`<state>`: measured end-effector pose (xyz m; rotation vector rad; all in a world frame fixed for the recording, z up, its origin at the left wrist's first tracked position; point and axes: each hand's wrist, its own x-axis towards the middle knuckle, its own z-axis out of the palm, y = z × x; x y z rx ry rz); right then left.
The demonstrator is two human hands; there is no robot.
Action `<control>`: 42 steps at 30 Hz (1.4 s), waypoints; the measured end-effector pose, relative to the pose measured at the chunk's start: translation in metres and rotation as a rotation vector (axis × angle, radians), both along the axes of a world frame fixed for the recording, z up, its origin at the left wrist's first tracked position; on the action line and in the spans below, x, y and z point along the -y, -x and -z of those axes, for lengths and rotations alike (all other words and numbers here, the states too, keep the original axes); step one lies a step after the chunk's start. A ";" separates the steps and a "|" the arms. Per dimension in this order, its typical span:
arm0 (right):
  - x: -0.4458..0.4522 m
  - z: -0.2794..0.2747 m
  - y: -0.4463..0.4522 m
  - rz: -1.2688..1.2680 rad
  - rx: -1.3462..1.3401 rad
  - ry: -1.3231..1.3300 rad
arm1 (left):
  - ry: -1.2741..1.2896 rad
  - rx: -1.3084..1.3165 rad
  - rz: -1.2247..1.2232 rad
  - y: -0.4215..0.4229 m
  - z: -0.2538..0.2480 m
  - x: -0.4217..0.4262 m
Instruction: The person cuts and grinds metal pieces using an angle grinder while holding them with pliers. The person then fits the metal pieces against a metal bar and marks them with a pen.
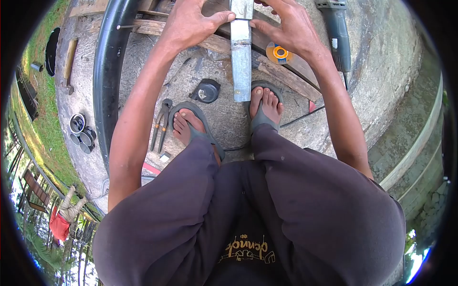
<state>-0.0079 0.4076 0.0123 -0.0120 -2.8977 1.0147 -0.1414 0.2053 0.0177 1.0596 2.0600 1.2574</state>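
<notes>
A narrow grey metal strip (242, 71) points toward me between my feet, its upper part reaching the top edge of the view. Another metal piece (242, 8) overlaps it at the top. My left hand (193, 23) is at the left side, its thumb pressed on the metal's edge. On the other side, my right hand (288, 26) has its thumb against the edge near the overlap. The other fingers of both hands are partly hidden or cut off at the top. Wooden pieces (286, 78) lie beneath the metal.
Around my feet are a black tape measure (208, 90) and pincers (161, 125). A curved black pipe (106, 81) runs along the left, beyond it a hammer (70, 59) and short pipe pieces (86, 137). An angle grinder (339, 40) and yellow disc (279, 53) lie right. Far left, a person (59, 225).
</notes>
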 end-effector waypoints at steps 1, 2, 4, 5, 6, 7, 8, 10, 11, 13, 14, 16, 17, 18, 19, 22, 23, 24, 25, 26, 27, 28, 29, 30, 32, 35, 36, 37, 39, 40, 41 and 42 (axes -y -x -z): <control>0.000 0.001 0.001 -0.006 0.005 0.005 | 0.003 -0.018 0.000 0.000 0.000 0.000; 0.000 0.002 0.002 -0.005 0.005 0.010 | 0.006 -0.035 0.000 0.001 0.001 0.001; 0.000 0.002 0.003 0.000 0.008 0.020 | 0.004 -0.067 -0.001 0.000 0.001 0.001; -0.001 0.002 0.003 -0.009 -0.006 0.020 | -0.001 -0.083 -0.002 -0.001 0.001 0.002; -0.002 0.002 0.004 -0.019 -0.019 0.019 | -0.006 -0.098 -0.004 -0.001 0.001 0.002; -0.003 0.001 0.004 -0.028 -0.033 0.018 | 0.006 -0.102 -0.007 -0.001 0.000 0.001; -0.004 0.000 0.005 -0.031 -0.037 0.014 | 0.019 -0.106 -0.010 -0.001 0.000 0.001; -0.005 0.000 0.005 -0.038 -0.044 0.006 | 0.037 -0.103 -0.015 -0.001 -0.002 0.000; -0.005 0.000 0.005 -0.037 -0.047 0.007 | 0.042 -0.096 -0.018 -0.001 -0.002 -0.001; -0.006 0.001 0.005 -0.037 -0.056 0.007 | 0.048 -0.096 -0.019 0.000 -0.003 -0.001; -0.006 0.001 0.005 -0.038 -0.061 -0.004 | 0.050 -0.103 -0.016 0.000 -0.004 -0.001; -0.005 0.000 0.004 -0.040 -0.073 -0.028 | 0.055 -0.100 -0.014 0.001 -0.005 -0.001; -0.005 0.000 0.004 -0.033 -0.069 -0.024 | 0.059 -0.091 -0.015 0.001 -0.006 -0.001; -0.004 0.001 0.003 -0.027 -0.066 -0.022 | 0.062 -0.081 -0.015 0.002 -0.006 -0.001; -0.004 0.001 0.003 -0.021 -0.062 -0.019 | 0.060 -0.072 -0.015 0.002 -0.007 -0.001; -0.001 0.003 0.002 -0.001 -0.066 -0.009 | 0.048 -0.066 -0.012 0.003 -0.006 -0.001; -0.001 0.004 0.001 0.002 -0.062 -0.002 | 0.037 -0.076 -0.009 0.004 -0.001 0.000; -0.001 0.006 0.002 0.006 -0.058 0.005 | 0.027 -0.087 -0.007 0.004 0.001 0.000; -0.002 0.007 0.002 0.009 -0.053 0.012 | 0.039 -0.054 -0.010 0.004 0.001 0.000; -0.001 0.007 0.001 0.015 -0.036 0.027 | 0.050 -0.022 -0.013 0.003 -0.001 0.000; -0.002 0.006 0.002 0.022 -0.023 0.040 | 0.059 0.007 -0.016 0.003 -0.003 -0.001; -0.002 0.006 0.003 0.028 -0.011 0.053 | 0.067 -0.026 -0.014 0.003 -0.005 -0.001; -0.002 0.008 0.003 0.024 -0.010 0.058 | 0.076 -0.059 -0.011 0.002 -0.006 -0.001; -0.003 0.010 0.004 0.021 -0.009 0.062 | 0.084 -0.092 -0.009 0.002 -0.007 -0.001; -0.004 0.012 0.004 0.021 -0.017 0.074 | 0.095 -0.056 -0.046 0.000 -0.010 -0.001; -0.006 0.012 -0.001 0.098 -0.009 0.150 | 0.154 -0.122 -0.256 -0.019 -0.021 -0.003; -0.007 0.011 -0.005 0.169 0.016 0.214 | 0.184 -0.165 -0.351 -0.030 -0.026 -0.003; -0.010 0.012 -0.008 0.240 0.040 0.276 | 0.314 -0.186 -0.324 -0.043 -0.027 0.000; -0.025 0.020 -0.014 0.345 -0.020 0.398 | 0.569 -0.225 -0.266 -0.074 -0.016 0.012; -0.033 0.025 -0.017 0.398 -0.049 0.460 | 0.571 -0.242 -0.225 -0.090 -0.010 0.016; -0.039 0.031 -0.018 0.433 -0.057 0.435 | 0.572 -0.260 -0.184 -0.106 -0.003 0.020; -0.045 0.035 -0.020 0.433 -0.043 0.347 | 0.573 -0.278 -0.143 -0.119 0.003 0.023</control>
